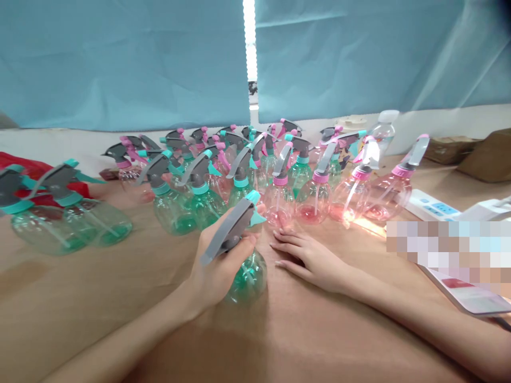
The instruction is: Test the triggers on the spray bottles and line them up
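Note:
My left hand (221,266) is closed around the neck of a green spray bottle (249,279) with a grey and turquoise trigger head. The bottle is near the middle of the table, its clear green body showing below my fingers. To its right, my right hand (313,260) lies flat on the tabletop with fingers spread, holding nothing. Just beyond those fingertips stands a pink spray bottle (279,205). Another green spray bottle (205,205) stands behind my left hand.
Several more pink and green spray bottles crowd the back, and green ones (96,221) stand at the left. On the right are a power strip (433,205), a phone (467,298) and brown packages (485,157). A clear bottle (385,130) stands behind. Blue sheeting (128,64) covers the wall.

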The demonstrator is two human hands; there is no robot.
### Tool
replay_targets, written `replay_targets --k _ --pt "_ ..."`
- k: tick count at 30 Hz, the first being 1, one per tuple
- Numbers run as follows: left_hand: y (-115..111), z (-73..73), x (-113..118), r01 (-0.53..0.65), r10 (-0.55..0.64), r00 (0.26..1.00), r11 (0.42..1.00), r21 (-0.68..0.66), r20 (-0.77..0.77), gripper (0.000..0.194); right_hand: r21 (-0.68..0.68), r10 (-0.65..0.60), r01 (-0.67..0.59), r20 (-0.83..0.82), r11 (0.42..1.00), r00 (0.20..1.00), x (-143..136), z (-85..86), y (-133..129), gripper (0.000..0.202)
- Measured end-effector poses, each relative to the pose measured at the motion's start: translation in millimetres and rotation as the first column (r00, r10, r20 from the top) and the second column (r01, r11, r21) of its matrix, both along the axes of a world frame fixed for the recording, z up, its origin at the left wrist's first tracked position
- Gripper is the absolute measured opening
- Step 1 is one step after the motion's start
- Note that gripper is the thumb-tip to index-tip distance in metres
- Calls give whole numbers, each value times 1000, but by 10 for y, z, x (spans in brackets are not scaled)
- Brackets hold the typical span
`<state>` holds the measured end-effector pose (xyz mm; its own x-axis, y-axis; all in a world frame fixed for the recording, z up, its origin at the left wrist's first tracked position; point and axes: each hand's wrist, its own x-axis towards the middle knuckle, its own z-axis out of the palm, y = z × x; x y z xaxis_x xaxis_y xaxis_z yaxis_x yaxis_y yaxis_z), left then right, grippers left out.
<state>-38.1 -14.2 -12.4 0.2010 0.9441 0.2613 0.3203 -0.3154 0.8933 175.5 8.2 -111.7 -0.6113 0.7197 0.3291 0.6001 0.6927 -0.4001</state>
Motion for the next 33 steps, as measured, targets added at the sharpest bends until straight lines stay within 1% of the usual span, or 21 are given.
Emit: replay_targets --k 7,9,12,13,17,19,24,28,33 --pt "-4 -9 -6 18 -18 1000 1000 -10 -6 7 1 -9 9 -11 1000 1000 1 -16 -4 41" --pt "-3 0 1 14 -14 1000 1000 -18 17 11 2 -9 9 -6 1000 1000 2 -18 -3 41" --pt "-6 22 17 -9 13 998 999 -50 68 22 1 -9 9 12 1000 1000 3 -13 -1 42" --pt "-6 27 19 -12 15 998 999 -52 69 23 -1 -9 9 15 1000 1000 3 -10 -1 43" --pt "-4 28 12 0 0 1000 1000 0 1 9 -5 -6 6 -1 1000 1000 2 -5 -4 43" --pt "-6 20 6 -3 3 1000 1000 13 -24 6 -4 -6 6 -12 1000 1000 0 -6 -7 42" --pt "-3 9 6 0 1 1000 999 44 -21 7 7 -9 9 -12 1000 1000 1 -12 -8 42" --pt "7 27 1 24 -23 999 998 51 -23 16 5 -6 6 29 1000 1000 7 -15 -1 44" --pt "-9 68 -5 16 -13 998 999 37 -57 8 2 -10 10 32 1000 999 9 -20 -1 44"
